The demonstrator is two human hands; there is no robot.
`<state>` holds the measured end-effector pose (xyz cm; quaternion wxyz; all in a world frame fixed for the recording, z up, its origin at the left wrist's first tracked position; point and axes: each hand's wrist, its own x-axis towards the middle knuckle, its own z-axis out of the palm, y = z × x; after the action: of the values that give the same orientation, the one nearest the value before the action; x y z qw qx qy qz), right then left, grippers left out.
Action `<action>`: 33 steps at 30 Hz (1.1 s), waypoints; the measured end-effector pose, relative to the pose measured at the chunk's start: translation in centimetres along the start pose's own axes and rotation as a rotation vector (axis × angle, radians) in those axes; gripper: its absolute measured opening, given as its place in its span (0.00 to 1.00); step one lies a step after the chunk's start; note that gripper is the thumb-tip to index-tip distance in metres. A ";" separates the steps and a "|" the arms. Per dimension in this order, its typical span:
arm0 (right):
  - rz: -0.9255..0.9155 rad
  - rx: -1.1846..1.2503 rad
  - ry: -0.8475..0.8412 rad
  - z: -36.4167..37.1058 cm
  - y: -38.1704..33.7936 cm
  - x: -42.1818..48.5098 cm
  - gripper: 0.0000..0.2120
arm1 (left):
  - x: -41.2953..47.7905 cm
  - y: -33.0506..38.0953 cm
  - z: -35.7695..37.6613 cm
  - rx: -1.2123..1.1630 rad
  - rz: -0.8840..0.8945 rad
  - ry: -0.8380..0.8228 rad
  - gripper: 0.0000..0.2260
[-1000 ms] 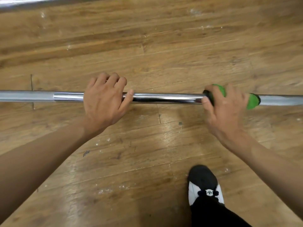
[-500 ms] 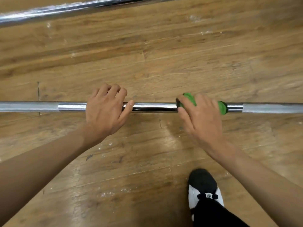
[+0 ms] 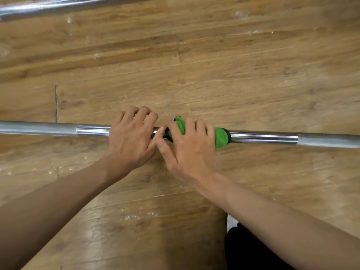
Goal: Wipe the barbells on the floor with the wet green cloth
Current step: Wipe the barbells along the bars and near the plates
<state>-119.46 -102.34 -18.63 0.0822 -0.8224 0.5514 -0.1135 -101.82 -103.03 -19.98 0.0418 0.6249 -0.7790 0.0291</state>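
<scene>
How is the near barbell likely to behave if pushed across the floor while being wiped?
The barbell is a round bar lying on the wooden floor, so it would probably roll readily; the left hand gripping it likely steadies it. Its polished middle looks slippery under the green cloth that the right hand holds around it. Long metal: probably stiff and heavy.

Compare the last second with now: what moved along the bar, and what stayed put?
The right hand, wrapped round the green cloth, slid left along the barbell until it came up beside the left hand. Nothing was taken up or let go. The left hand kept its grip; the barbell stayed on the floor.
</scene>
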 end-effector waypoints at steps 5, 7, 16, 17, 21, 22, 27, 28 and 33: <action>-0.166 -0.004 -0.050 -1.4 5.7 -3.2 0.33 | -1.4 0.2 -0.8 0.003 0.011 -0.098 0.23; -0.090 -0.041 -0.020 -2.3 9.5 -5.3 0.32 | -2.1 0.3 -1.2 -0.004 0.017 -0.137 0.23; 0.160 -0.028 -0.017 -3.0 7.6 -9.5 0.34 | -6.4 1.8 -2.6 -0.047 0.043 -0.264 0.24; 0.122 -0.012 -0.041 -2.6 5.5 -9.4 0.35 | -6.7 1.8 -2.8 -0.071 0.046 -0.275 0.25; -0.048 -0.028 -0.145 -1.3 -1.2 -8.7 0.35 | -7.1 0.8 -3.5 -0.144 0.055 -0.277 0.25; -0.103 -0.030 -0.163 -1.2 -1.5 -9.0 0.34 | -7.2 0.5 -3.5 -0.133 0.063 -0.287 0.26; -0.241 -0.079 -0.156 -3.2 5.8 -13.1 0.30 | -9.2 0.8 -3.2 -0.051 0.120 -0.398 0.28; -0.206 -0.119 -0.141 -4.0 7.9 -14.2 0.29 | -9.5 1.0 -3.3 -0.047 0.111 -0.406 0.28; -0.072 -0.216 -0.185 -5.6 11.7 -17.5 0.31 | -10.9 1.8 -3.5 -0.022 0.113 -0.402 0.27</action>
<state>-137.84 -90.66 -18.02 0.0394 -0.8526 0.5206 0.0200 -101.17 -91.72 -17.55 -0.1093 0.5730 -0.8058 -0.1024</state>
